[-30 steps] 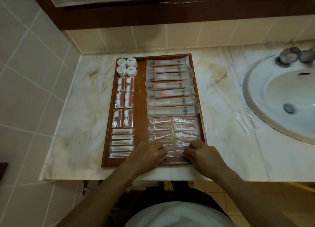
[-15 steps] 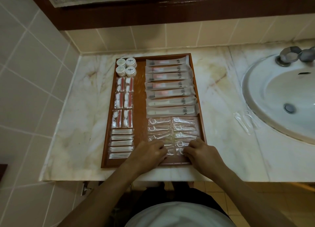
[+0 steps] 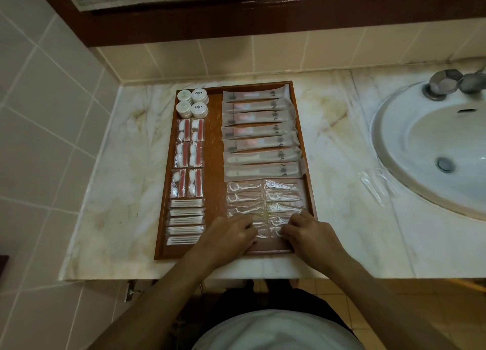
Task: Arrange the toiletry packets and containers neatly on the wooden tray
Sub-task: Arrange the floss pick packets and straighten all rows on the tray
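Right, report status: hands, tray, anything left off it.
Both hands, left and right, fingering clear floss-pick packets on brown wooden tray. Clear packets on marble counter by sink.

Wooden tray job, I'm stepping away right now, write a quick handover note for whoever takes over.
Left hand and right hand: both rest on the floss pick packets at the near right of the wooden tray, fingers curled at the nearest ones; a firm grip cannot be confirmed.
Done: four round containers far left, then cotton packets, cotton swab packets; toothbrush packets far right.
Left: square up the nearest floss picks; one clear packet lies on the counter beside the sink.
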